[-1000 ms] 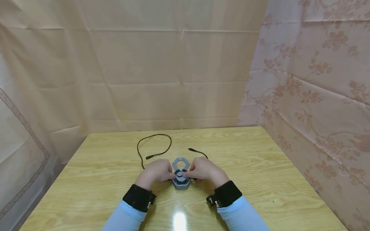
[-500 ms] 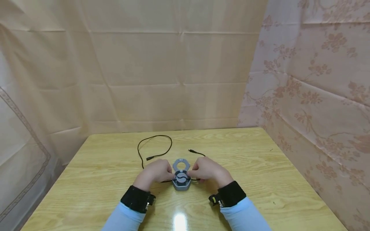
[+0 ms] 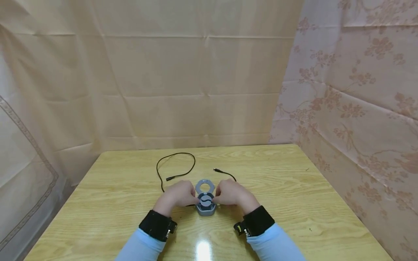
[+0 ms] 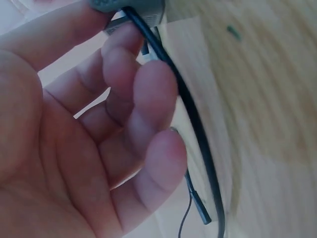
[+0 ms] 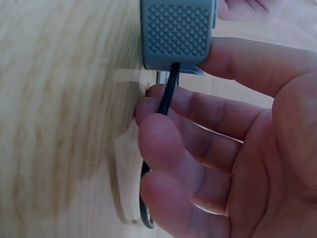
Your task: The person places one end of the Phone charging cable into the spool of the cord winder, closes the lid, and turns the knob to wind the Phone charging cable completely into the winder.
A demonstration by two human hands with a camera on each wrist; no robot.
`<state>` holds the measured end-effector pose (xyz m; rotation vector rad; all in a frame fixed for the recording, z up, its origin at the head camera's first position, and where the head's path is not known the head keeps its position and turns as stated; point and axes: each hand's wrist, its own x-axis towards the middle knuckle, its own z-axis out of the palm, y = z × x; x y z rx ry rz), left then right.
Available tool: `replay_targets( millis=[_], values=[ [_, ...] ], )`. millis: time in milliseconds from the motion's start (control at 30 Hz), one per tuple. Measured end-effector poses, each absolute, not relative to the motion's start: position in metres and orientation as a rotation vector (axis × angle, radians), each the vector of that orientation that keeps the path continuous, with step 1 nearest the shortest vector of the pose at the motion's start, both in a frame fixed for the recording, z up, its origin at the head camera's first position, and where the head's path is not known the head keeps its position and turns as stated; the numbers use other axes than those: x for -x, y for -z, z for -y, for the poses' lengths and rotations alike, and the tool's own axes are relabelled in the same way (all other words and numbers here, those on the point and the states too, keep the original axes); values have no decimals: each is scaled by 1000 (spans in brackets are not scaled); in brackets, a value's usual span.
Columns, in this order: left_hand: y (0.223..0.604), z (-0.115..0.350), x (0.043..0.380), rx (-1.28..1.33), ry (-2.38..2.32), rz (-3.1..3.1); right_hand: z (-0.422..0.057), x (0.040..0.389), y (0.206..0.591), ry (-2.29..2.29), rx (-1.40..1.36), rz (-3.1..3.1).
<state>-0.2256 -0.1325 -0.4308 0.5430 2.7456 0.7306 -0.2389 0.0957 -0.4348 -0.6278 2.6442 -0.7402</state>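
A grey-blue hexagonal cable winder (image 3: 205, 209) sits on the table with its ring-shaped lid (image 3: 205, 186) open away from me. Inside, a round core has an S-shaped groove with a black cable (image 4: 195, 119) running through it and out both sides. My left hand (image 3: 180, 193) is at the winder's left side, thumb tip against the case and curled fingers around the cable. On the other side my right hand (image 3: 232, 192) touches the case edge with its thumb. In the right wrist view the cable threads between its curled fingers, below the winder's textured side.
The cable's left part loops on the wooden table (image 3: 277, 188) and ends in a black plug (image 3: 170, 178). Its other plug (image 3: 217, 170) lies behind my right hand. A beige curtain (image 3: 163, 87) hangs behind the table, and a floral curtain (image 3: 352, 94) on the right.
My right thumb has drawn back from the core to the winder's right edge, uncovering the groove. The right hand moved out slightly, then back in; the left hand hardly moved.
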Motion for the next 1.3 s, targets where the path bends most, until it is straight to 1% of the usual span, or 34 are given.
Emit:
replay_targets(
  millis=[233, 433, 700, 1000, 1300],
  values=[
    [434, 131, 227, -467, -777, -2727, -94, 241, 437, 756, 556, -2632],
    [435, 132, 228, -474, -769, -2726, -95, 241, 437, 753, 523, -2621],
    [433, 134, 227, -536, -765, -2711, -100, 241, 433, 763, 581, -2606],
    [420, 137, 224, -482, -835, -2751, -112, 244, 425, 916, 638, -2647],
    [408, 140, 227, -471, -965, -2865, -117, 240, 407, 1015, 745, -2673]
  ],
)
